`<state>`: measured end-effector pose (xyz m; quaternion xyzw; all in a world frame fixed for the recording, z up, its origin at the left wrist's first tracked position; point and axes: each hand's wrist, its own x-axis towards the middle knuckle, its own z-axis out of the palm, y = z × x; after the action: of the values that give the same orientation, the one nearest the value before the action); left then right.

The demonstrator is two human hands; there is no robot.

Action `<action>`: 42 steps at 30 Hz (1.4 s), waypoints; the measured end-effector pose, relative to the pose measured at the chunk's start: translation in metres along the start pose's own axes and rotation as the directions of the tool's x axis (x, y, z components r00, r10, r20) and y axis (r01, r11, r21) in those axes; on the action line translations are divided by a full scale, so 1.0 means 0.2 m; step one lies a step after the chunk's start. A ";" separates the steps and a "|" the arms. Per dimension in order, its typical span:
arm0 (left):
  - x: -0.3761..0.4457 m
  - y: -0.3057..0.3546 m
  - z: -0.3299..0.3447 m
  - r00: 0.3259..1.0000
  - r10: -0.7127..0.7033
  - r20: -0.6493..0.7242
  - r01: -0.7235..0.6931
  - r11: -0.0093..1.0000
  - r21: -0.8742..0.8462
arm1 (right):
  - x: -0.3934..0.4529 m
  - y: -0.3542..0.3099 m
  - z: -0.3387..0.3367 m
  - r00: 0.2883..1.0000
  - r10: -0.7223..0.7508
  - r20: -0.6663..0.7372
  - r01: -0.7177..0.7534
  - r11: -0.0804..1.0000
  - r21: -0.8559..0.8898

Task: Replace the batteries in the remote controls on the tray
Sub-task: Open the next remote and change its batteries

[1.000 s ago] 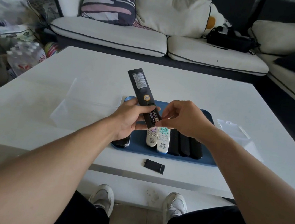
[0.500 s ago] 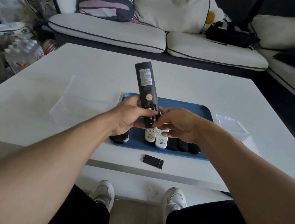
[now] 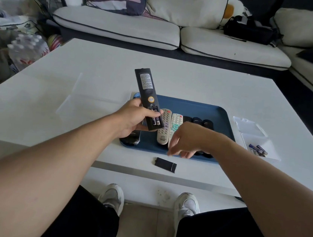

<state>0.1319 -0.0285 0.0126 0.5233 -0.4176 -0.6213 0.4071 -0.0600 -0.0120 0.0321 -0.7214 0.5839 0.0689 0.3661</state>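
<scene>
My left hand (image 3: 133,119) grips a black remote (image 3: 147,95) back side up, tilted above the blue tray (image 3: 208,110). Its battery bay is uncovered and two batteries (image 3: 155,119) sit inside. My right hand (image 3: 184,141) hangs over the tray's near edge with fingers loose and pointing down, holding nothing. The black battery cover (image 3: 165,164) lies on the white table just below that hand. On the tray lie two white remotes (image 3: 164,127), several black remotes (image 3: 197,121) and another black remote (image 3: 130,137) under my left hand.
A clear plastic box (image 3: 262,151) with loose batteries (image 3: 257,149) sits right of the tray, its lid (image 3: 249,125) behind it. A sofa with cushions lines the far side. A pack of water bottles (image 3: 27,51) stands on the floor at left. My feet are under the table edge.
My right hand has left the remote's battery bay and dropped toward the tray's near edge. The batteries now show in the bay. My left hand still holds the remote.
</scene>
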 end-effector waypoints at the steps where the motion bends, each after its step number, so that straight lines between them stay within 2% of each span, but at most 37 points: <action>1: 0.00 0.00 0.00 1.000 -0.001 -0.002 0.001 1.000 -0.003 | 0.00 -0.01 0.02 0.999 0.010 0.036 -0.007 0.997 -0.083; 3: 0.01 -0.01 -0.01 1.000 0.001 0.001 -0.001 1.000 0.001 | 0.00 -0.03 0.08 0.999 0.033 0.018 -0.027 0.969 -0.247; 7: 0.00 -0.02 -0.02 1.000 0.020 0.009 -0.020 0.999 0.025 | -0.03 -0.09 0.20 0.993 -0.020 -0.117 -0.049 0.828 -0.558; 10: 0.01 -0.01 -0.02 0.999 0.045 0.014 -0.046 0.999 0.011 | -0.04 -0.10 0.23 0.992 -0.037 -0.124 -0.046 0.794 -0.606; 13: 0.01 0.00 -0.01 0.997 0.070 -0.019 -0.071 0.997 -0.034 | -0.04 -0.07 0.22 0.995 -0.043 -0.086 -0.017 0.803 -0.595; 15: 0.02 0.00 0.00 0.994 0.089 -0.061 -0.092 0.994 -0.055 | -0.04 -0.05 0.18 0.998 -0.038 -0.052 0.010 0.889 -0.457; 17: 0.03 0.00 -0.01 0.990 0.095 -0.101 -0.102 0.992 -0.070 | -0.04 -0.03 0.10 0.997 -0.056 -0.054 0.047 0.987 -0.154; 18: 0.03 0.01 -0.01 0.990 0.088 -0.112 -0.098 0.991 -0.090 | -0.05 -0.02 0.06 0.990 -0.087 -0.112 0.086 0.996 -0.014; 21: 0.03 0.03 0.00 0.994 0.047 -0.094 -0.066 0.975 -0.212 | -0.06 -0.01 -0.01 0.930 -0.105 -0.352 0.238 0.902 0.359; 24: 0.02 0.04 0.02 0.997 0.049 -0.055 -0.063 0.955 -0.289 | -0.06 -0.02 -0.01 0.913 -0.049 -0.404 0.312 0.724 0.616; 27: 0.01 0.05 0.05 0.996 0.092 0.005 -0.088 0.967 -0.238 | -0.05 -0.01 -0.02 0.910 -0.002 -0.414 0.319 0.640 0.699; 32: 0.00 0.04 0.08 0.992 0.106 0.064 -0.094 0.981 -0.170 | -0.05 -0.01 -0.03 0.912 0.035 -0.408 0.310 0.593 0.744; 38: -0.02 0.03 0.11 0.981 0.163 0.108 -0.153 0.983 -0.100 | -0.04 0.02 -0.03 0.926 0.061 -0.373 0.269 0.588 0.763; 42: -0.01 0.04 0.12 0.979 0.167 0.113 -0.157 0.983 -0.096 | -0.03 0.04 -0.04 0.931 0.091 -0.353 0.205 0.670 0.714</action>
<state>0.1080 -0.0269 0.0226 0.4308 -0.4554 -0.6342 0.4525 -0.0712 -0.0128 0.0374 -0.5287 0.5946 -0.3185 0.5153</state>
